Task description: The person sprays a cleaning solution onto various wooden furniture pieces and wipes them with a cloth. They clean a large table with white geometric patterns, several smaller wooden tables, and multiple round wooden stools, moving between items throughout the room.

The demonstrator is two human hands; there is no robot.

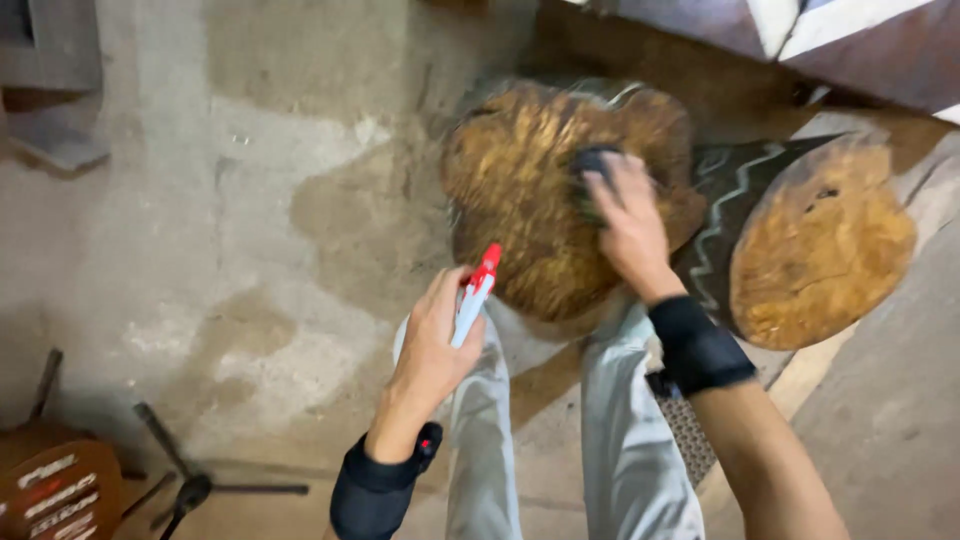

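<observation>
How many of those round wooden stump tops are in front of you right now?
2. One wooden stump top sits under the right hand, which presses a dark pad on it. The second stump top is to its right, untouched. Others may lie outside the frame.

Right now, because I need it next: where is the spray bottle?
In the head view, left of centre, the spray bottle is in the left hand, its red top pointing toward the nearer wooden round.
</observation>
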